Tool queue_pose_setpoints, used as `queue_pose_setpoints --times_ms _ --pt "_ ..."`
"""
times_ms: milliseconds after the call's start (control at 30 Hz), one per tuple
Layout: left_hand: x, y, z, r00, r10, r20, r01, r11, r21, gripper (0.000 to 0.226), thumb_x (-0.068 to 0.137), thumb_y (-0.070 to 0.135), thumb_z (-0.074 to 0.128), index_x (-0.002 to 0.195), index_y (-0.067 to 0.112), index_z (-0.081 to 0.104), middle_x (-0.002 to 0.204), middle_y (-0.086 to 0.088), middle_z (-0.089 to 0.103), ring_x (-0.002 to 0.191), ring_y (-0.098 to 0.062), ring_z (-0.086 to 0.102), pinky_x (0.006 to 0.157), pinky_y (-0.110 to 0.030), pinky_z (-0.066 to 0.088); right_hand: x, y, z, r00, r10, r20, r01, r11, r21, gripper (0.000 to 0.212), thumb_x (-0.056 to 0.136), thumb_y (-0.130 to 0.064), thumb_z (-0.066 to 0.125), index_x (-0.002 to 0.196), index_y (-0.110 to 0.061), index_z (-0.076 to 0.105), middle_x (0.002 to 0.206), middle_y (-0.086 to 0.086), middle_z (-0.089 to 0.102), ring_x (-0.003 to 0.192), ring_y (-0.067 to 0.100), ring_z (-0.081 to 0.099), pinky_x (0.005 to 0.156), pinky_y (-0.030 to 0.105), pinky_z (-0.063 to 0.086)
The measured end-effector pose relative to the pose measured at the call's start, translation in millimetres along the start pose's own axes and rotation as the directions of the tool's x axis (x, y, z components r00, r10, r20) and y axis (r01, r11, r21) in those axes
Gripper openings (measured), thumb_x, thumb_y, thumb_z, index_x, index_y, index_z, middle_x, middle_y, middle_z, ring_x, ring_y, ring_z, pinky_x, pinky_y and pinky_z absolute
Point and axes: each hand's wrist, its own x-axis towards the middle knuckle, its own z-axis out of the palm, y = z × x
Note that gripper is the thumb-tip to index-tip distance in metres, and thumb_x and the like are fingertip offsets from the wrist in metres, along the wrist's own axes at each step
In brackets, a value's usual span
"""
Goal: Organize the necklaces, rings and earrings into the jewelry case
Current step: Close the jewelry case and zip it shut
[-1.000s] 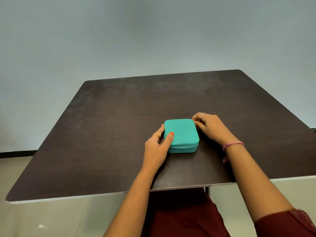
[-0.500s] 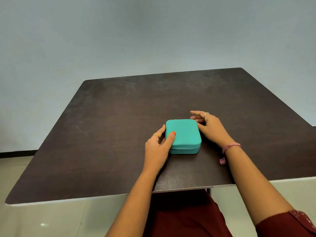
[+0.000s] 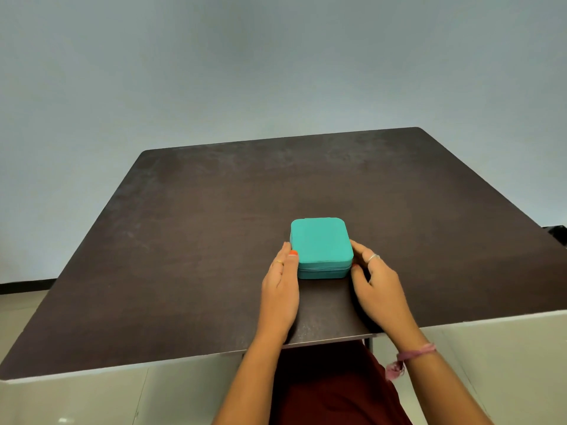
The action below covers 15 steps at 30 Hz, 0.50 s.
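A closed teal jewelry case (image 3: 319, 240) lies on the dark table (image 3: 190, 240), near its front edge. My left hand (image 3: 280, 286) lies along the case's left side with straight fingers, its thumb tip on the lid's near left corner. My right hand (image 3: 377, 286) curls round the near right corner, with the index finger against the right side and the thumb tip at the zipper seam. I see no loose necklaces, rings or earrings; each hand wears a ring on one finger.
The table's front edge (image 3: 184, 360) runs just below my wrists. A pale wall stands behind the table and tiled floor shows below it. A pink thread bracelet (image 3: 414, 352) hangs on my right wrist.
My right hand has slid from the case's far right corner back to its near right corner. My left hand has straightened along the left side. The case stays shut.
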Motion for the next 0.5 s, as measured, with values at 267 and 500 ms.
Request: queue_pose_setpoints --times_ms 267,500 --pt "7 0 -13 0.993 -0.042 0.111 0.047 0.998 -0.047 0.05 0.085 0.048 0.041 0.133 0.041 0.05 0.135 0.027 0.051 0.128 0.004 0.043 0.115 -0.035 0.031 -3 -16 -3 0.994 0.06 0.088 -0.062 0.998 0.012 0.057 0.097 -0.008 0.04 0.147 -0.035 0.029 0.124 -0.01 0.053 0.086 0.006 0.059 0.071 0.009 0.043" --pt "24 17 -47 0.999 0.01 0.052 -0.006 0.997 -0.082 0.04 0.099 0.024 0.035 0.103 0.054 0.061 0.124 0.027 0.058 0.117 0.007 0.051 0.101 -0.023 0.039 10 -42 23 0.979 0.005 0.205 -0.006 1.0 0.002 0.067 0.092 -0.005 0.043 0.149 -0.036 0.023 0.129 0.007 0.057 0.111 0.015 0.053 0.083 0.022 0.038"
